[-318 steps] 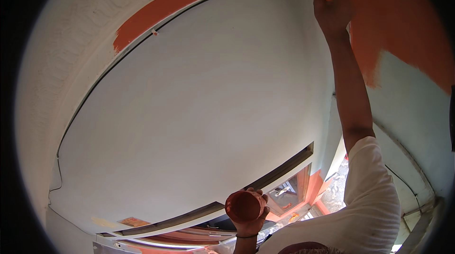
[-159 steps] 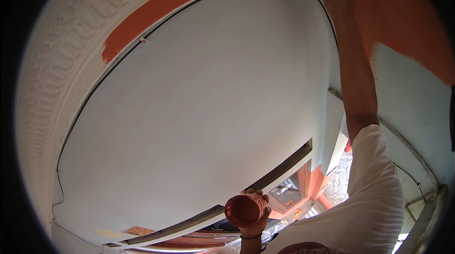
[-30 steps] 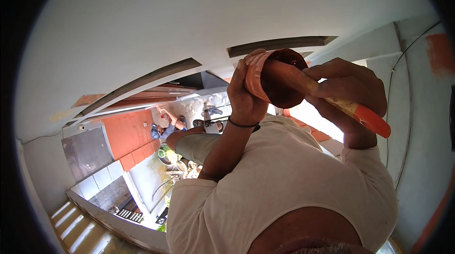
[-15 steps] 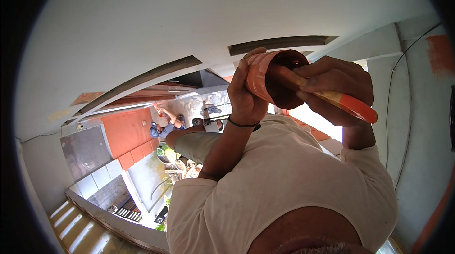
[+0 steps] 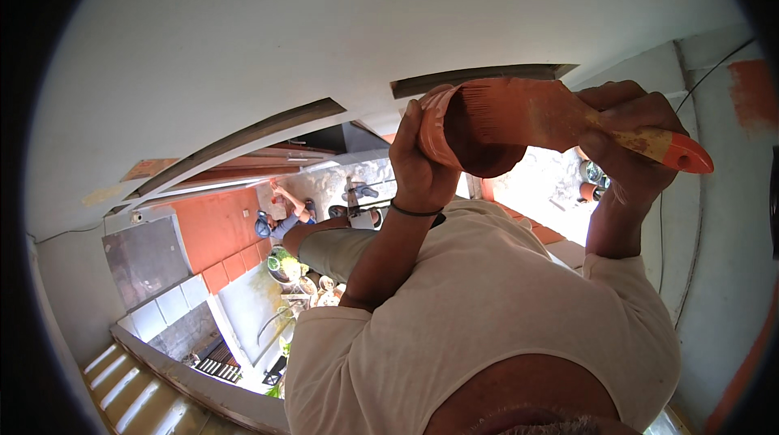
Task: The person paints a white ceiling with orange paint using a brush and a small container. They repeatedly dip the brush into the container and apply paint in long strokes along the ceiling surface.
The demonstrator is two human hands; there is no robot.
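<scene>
My left hand is wrapped round an orange-coated paint container, its mouth tilted to the right. In my right hand is a wide paintbrush, held by its yellowish handle with a red end. Orange paint covers the brush's bristles and much of its body. The bristle tips point left and overlap the container's opening at its upper rim. Paint coats the inside of the container, but how much it holds cannot be seen.
A pale wall with dark recessed frames is close ahead. Far below at left, another person is near an orange wall. Potted plants stand below. A dark cable runs along the right wall, which has an orange patch.
My right hand has moved right and drawn the paintbrush out of the container, so its orange bristles now show at the rim. My left hand and the container have barely moved.
</scene>
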